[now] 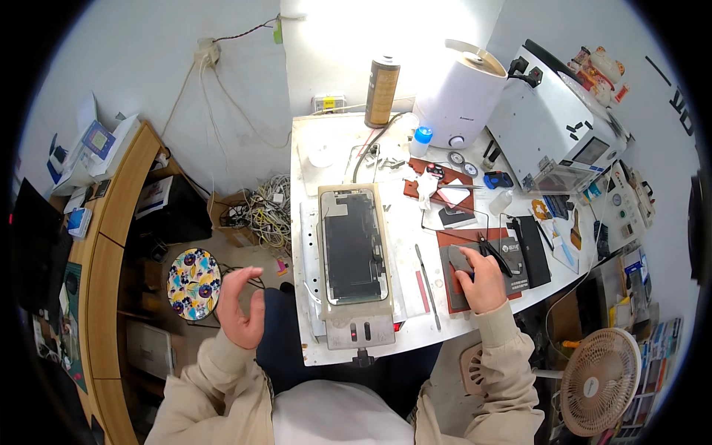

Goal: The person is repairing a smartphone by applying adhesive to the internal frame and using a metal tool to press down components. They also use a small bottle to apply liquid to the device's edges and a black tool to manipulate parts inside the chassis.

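Note:
A phone screen assembly (357,248), dark with a pale frame, lies on a metal heating-plate fixture (361,335) in front of me. My left hand (242,308) hovers off the table's left edge, fingers apart and holding nothing. At the right, my right hand (483,280) is closed over a grey pad (454,288). A bit of blue shows at its fingertips, but the fingers hide most of whatever it is. Black-handled cutting pliers (498,256) lie just beyond that hand. A thin metal tool (429,285) rests on the table between the fixture and the right hand.
At the back stand a spray can (382,93), a white humidifier-like appliance (461,96) and a large white machine (556,119). A blue-capped bottle (421,141) is near them. A patterned stool (193,285) and tangled cables (267,211) are left; a fan (599,382) is right.

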Demonstrator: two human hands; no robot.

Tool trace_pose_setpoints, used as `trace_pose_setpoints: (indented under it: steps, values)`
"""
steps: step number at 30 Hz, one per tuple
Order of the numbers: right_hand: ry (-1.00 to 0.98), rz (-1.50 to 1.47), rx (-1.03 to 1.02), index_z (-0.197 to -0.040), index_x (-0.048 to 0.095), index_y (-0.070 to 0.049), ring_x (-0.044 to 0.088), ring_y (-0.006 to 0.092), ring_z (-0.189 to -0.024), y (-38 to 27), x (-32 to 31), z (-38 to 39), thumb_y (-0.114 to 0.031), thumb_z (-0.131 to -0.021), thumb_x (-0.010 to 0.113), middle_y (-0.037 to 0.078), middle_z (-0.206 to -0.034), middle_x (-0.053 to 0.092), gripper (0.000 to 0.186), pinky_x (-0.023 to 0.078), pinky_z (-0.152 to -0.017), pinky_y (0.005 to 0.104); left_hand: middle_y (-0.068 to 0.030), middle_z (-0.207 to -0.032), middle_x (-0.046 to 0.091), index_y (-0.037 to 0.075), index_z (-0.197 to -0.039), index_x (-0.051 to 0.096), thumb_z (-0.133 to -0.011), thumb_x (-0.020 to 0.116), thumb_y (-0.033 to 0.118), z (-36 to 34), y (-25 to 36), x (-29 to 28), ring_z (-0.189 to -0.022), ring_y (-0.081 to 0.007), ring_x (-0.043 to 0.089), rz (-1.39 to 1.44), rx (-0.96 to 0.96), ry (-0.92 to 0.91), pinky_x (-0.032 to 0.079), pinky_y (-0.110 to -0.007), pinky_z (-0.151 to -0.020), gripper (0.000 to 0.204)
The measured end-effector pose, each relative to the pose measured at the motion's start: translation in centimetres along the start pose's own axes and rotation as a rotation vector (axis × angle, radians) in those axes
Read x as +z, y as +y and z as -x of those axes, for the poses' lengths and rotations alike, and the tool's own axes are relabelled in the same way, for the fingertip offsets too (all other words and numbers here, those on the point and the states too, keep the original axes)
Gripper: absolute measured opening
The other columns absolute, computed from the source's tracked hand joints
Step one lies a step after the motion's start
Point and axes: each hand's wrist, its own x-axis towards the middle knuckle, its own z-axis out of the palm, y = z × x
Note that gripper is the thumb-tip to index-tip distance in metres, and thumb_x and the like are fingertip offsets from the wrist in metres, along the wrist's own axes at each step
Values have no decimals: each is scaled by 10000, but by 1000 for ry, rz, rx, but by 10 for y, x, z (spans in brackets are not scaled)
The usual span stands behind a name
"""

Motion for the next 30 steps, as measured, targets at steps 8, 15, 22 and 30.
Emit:
trace_pose_setpoints:
  steps: [8,15,22,30]
  values:
    - [105,-310,201,-1325,638,31,664,189,-736,-8,-22,35,-15,-1014,632,111,-1018,690,314,540,-703,322,-87,-1188,751,50,-1311,727,-894,792,41,-160,91,34,-1087,-301,673,105,440,-510,501,-405,-985,422]
    - [284,-482,356,-1369,637,21,621,93,-850,21,-35,40,-144,-1011,758,31,-1039,674,413,526,-765,253,9,-1052,773,115,-1275,762,-872,847,124,-171,87,52,-998,-189,688,42,593,-578,450,-346,-926,411]
    - [336,-553,329,-1343,643,37,565,81,-978,18,-34,17,-184,-1009,792,23,-1136,633,427,454,-853,233,13,-1024,760,125,-1227,780,-877,844,132,-171,84,55,-957,-184,682,55,600,-580,454,-334,-885,356]
    - [416,-499,328,-1307,687,3,494,35,-813,14,-23,10,-172,-1068,704,-60,-951,600,297,396,-720,199,22,-1065,749,138,-1232,781,-840,862,147,-180,87,51,-983,-194,667,-1,677,-620,481,-333,-845,400]
